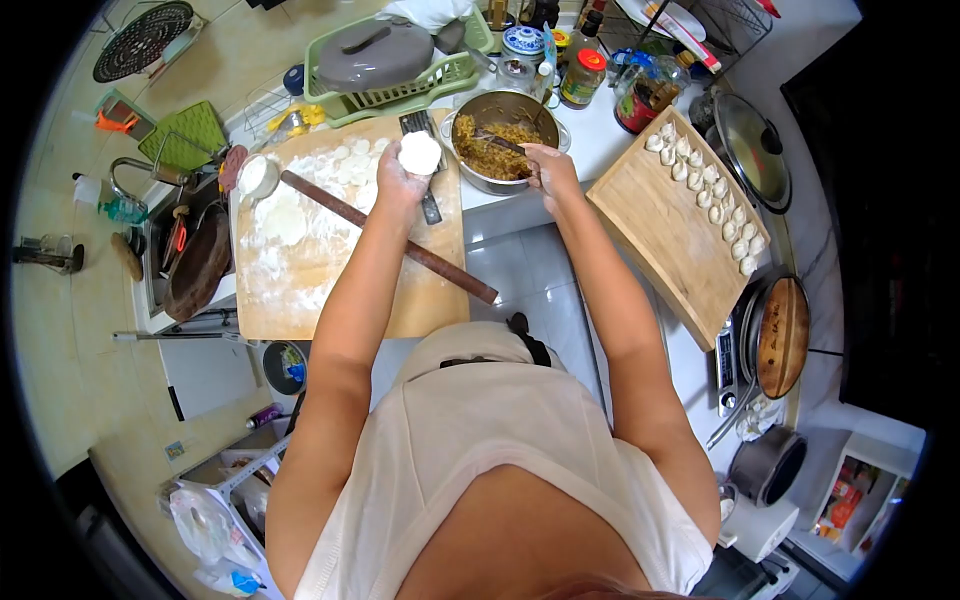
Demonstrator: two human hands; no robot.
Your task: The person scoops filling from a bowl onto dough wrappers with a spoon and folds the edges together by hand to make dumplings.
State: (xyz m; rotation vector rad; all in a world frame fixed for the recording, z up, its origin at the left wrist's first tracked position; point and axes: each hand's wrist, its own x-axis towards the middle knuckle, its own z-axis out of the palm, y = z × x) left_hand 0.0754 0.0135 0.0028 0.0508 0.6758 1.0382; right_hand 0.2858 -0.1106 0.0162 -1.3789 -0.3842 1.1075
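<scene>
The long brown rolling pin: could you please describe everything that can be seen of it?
The long reddish-brown rolling pin, apparently wooden, is a slim, straight rod without visible separate handles. It lies diagonally across the floured, pale wooden board, one end jutting past the board's edge. The person's left forearm crosses over it, hiding part; whether they touch is unclear.

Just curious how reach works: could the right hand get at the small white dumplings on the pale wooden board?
Probably yes: nothing stands between the right hand and the dumplings, though it holds a dark utensil in the silver metal pot.
</scene>
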